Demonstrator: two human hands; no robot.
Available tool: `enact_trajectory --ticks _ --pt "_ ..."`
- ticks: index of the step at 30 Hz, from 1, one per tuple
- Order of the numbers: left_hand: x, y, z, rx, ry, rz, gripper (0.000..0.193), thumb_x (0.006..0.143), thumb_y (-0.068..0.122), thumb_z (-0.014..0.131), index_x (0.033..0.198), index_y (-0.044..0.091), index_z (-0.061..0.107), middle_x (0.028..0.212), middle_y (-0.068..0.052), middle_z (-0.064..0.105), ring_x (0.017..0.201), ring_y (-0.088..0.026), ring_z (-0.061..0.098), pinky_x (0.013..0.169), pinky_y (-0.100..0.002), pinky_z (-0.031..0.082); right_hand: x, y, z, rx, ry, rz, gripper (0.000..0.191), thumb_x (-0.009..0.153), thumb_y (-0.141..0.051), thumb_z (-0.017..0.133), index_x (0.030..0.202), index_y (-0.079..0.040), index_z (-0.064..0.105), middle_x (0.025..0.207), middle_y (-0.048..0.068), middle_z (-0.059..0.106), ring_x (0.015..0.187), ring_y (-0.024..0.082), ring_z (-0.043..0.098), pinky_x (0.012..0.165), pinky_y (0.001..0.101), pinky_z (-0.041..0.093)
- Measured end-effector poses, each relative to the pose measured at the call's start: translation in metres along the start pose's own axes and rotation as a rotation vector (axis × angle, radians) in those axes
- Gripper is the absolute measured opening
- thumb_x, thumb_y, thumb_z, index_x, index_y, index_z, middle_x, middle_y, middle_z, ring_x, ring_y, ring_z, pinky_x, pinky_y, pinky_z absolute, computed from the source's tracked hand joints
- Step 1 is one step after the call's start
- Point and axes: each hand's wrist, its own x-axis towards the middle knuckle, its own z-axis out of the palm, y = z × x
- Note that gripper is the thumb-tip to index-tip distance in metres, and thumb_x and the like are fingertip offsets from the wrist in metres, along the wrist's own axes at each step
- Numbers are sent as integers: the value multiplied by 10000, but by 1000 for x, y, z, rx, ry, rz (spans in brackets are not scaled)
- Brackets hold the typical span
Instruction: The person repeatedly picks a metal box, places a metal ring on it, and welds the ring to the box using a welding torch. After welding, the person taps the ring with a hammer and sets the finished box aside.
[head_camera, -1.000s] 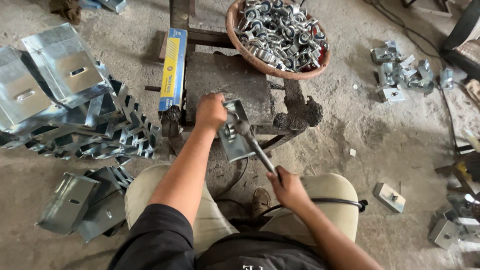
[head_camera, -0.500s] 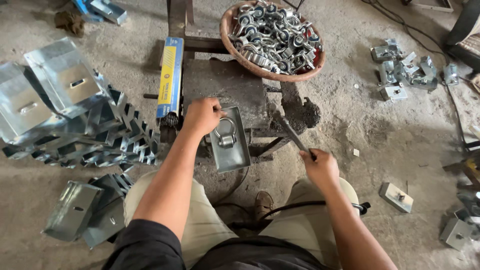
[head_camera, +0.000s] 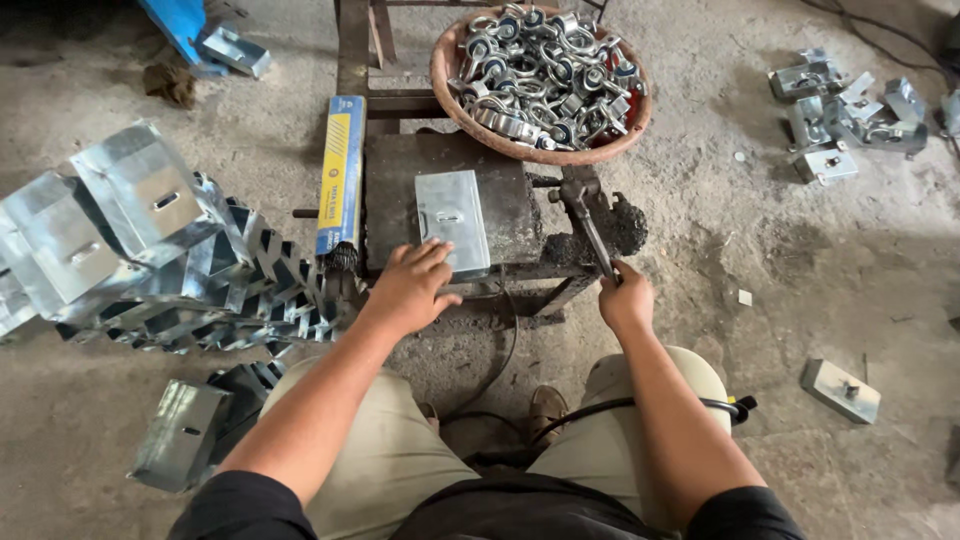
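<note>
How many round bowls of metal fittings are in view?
1. The reddish round bowl heaped with metal fittings sits at the far end of the dark work block, beyond the grey plate by the left hand. None seems hidden.

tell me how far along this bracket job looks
Done: finished pieces lie on the floor at the right. In hand: the left hand rests at the near edge of a flat bracket plate on the work block, the right hand grips a wrench. Left: a big stack of bare plates and a full bowl of clamps.
</note>
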Motion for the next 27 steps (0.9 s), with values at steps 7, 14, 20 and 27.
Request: enact_trajectory --ticks 7,14,20,27 --pt "41 -36 34 -231 305 -285 311 829 219 796 1098 105 689 1105 -124 749 1055 -349 701 967 -495 490 1 0 -5 -35 118 -91 506 838 -215 772 1323 -101 682 1083 197 741 963 391 692 841 468 539" --pt "73 -40 66 -630 208 -759 90 931 157 730 990 94 706 958 -156 748 881 -307 750 798 -414 578 -17 55 -87 140 80 -19 509 886 -306 755 1341 -94 671 1205 108 727 876 203 705 772 344 573" --pt "73 -32 83 -466 591 -481 144 789 13 762 895 19 665 944 -164 692 909 -399 663 790 -475 536 -84 154 -181 -400 174 161 555 928 -501 745 1335 -124 719 1056 191 766 966 342 719 850 447 553" --pt "78 -37 85 -552 579 -561 165 783 61 822 905 49 712 929 -137 719 866 -336 700 765 -433 562 -141 205 -144 591 -135 1043 571 1001 -580 517 1385 -158 535 1106 245 695 946 363 673 828 480 547"
